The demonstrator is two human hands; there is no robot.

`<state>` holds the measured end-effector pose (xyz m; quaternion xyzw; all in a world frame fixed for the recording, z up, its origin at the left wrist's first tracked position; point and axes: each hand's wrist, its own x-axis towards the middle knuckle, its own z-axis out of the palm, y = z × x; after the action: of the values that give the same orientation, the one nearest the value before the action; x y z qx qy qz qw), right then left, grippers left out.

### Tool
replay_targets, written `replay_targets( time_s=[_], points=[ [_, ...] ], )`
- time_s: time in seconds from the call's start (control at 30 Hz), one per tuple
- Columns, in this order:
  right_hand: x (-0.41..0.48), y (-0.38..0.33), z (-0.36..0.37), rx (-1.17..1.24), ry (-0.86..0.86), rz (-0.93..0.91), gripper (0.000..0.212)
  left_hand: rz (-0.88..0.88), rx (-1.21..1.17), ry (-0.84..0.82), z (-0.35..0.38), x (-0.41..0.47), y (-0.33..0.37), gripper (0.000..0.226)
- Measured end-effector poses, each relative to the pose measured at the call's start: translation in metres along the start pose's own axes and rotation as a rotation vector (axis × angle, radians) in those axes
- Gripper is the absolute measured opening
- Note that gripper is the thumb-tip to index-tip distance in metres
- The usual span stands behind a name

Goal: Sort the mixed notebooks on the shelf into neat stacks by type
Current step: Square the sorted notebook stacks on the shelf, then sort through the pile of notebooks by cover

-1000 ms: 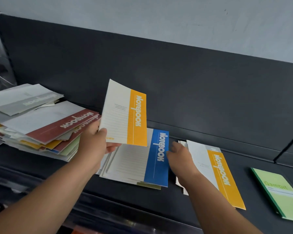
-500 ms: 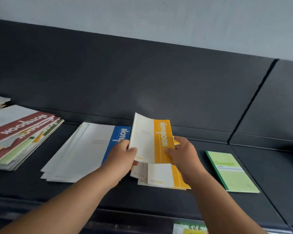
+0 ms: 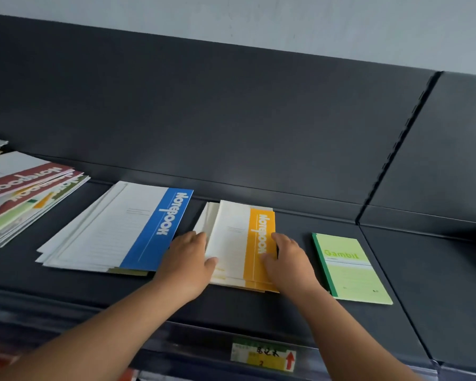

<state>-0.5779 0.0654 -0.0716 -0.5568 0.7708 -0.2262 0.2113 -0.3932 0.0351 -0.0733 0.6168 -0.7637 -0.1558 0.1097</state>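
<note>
Left hand [image 3: 188, 266] and right hand [image 3: 289, 264], fingers near-flat and gripping nothing, square up the orange stack [image 3: 238, 240] between them on the shelf [image 3: 259, 306] (blue stack [image 3: 121, 229] just left, green notebook [image 3: 349, 270] just right); next, prob. a reach to the mixed pile [image 3: 25, 199] far left.

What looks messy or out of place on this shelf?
The mixed pile at far left is fanned out, with red, orange and green covers jumbled. An olive cover pokes out under the blue stack at its front edge, seemingly misfiled. In the orange stack the lower copies sit offset leftward.
</note>
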Motion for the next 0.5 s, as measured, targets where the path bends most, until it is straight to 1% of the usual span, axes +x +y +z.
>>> replay_targets(
  time_s=[0.13, 0.3, 0.5],
  points=[
    [-0.002, -0.003, 0.004, -0.069, 0.021, -0.092, 0.052, 0.008, 0.029, 0.08, -0.004, -0.008, 0.0, 0.062],
    [-0.014, -0.028, 0.013, -0.173, 0.03, -0.223, 0.055, 0.042, 0.061, 0.229, -0.02, -0.022, -0.017, 0.063],
    [-0.037, -0.084, 0.036, -0.293, 0.059, -0.384, 0.059, 0.025, 0.193, 0.329, -0.058, -0.049, -0.079, 0.065]
  ],
)
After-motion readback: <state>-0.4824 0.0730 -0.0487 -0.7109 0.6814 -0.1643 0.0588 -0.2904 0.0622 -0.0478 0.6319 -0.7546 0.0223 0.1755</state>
